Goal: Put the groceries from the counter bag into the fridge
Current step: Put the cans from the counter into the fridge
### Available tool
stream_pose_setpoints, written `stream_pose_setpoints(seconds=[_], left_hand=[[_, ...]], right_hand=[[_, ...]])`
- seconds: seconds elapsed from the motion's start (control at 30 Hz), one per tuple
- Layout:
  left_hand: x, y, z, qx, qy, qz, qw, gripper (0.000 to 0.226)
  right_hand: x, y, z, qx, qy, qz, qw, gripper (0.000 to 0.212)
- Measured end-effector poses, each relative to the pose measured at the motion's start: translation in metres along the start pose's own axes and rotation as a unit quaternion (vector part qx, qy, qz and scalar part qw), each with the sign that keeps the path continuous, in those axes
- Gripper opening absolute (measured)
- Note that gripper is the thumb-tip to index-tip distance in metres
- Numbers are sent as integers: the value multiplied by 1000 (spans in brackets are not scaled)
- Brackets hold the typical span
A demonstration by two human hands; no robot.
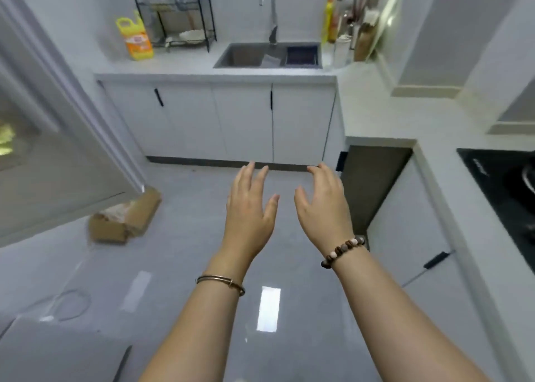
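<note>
The left hand [249, 211] and right hand [322, 208] hover side by side below the sink [246, 54], fingers relaxed, holding nothing. The fridge door [58, 164] stands open left of the sink.

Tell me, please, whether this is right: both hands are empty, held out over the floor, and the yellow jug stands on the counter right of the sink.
Not quite. The head view shows the yellow jug on the counter left of the sink, beside the dish rack. The left hand and right hand are indeed empty, held out over the floor.
</note>
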State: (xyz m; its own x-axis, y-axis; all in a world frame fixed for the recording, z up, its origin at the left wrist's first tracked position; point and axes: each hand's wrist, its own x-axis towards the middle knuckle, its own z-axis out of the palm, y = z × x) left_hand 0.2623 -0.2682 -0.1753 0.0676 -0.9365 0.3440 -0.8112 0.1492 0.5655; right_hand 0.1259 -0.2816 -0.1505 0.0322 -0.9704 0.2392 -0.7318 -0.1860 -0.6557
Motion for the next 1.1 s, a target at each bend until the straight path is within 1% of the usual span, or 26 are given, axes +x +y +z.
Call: stream_pose_setpoints(seconds=[0.13, 0.27, 0.33, 0.43, 0.53, 0.6, 0.73, 0.9, 1.0, 1.1], left_hand=[[25, 70, 63, -29, -67, 81, 994, 52], [53, 144, 124, -58, -121, 175, 975, 53], [65, 179, 154, -57, -142, 208, 966, 54], [73, 230, 191, -47, -205, 263, 942, 56], [73, 281, 223, -33, -252, 351, 901, 58], [69, 311, 242, -48, -278, 393, 875, 59], [37, 370, 275, -88, -319, 451, 829, 58], [-34, 446, 299, -122, -351, 509, 776, 57], [-78, 487, 313, -139, -361, 525, 758, 57], [-123, 532, 330, -160, -372, 525, 748, 56]], right_hand=[[1, 72, -57, -12, 70, 93, 993, 48], [2, 136, -114, -55, 136, 171, 974, 48], [1, 167, -141, -87, 164, 200, 962, 48], [-9, 209, -185, -141, 204, 250, 936, 49], [-26, 243, -227, -177, 239, 314, 902, 50], [-41, 261, -248, -198, 259, 349, 879, 50], [-86, 282, -282, -225, 291, 411, 834, 50], [-165, 304, -330, -245, 340, 472, 776, 51], [-214, 322, -363, -255, 358, 500, 746, 52], [-264, 345, -398, -259, 362, 516, 732, 52]])
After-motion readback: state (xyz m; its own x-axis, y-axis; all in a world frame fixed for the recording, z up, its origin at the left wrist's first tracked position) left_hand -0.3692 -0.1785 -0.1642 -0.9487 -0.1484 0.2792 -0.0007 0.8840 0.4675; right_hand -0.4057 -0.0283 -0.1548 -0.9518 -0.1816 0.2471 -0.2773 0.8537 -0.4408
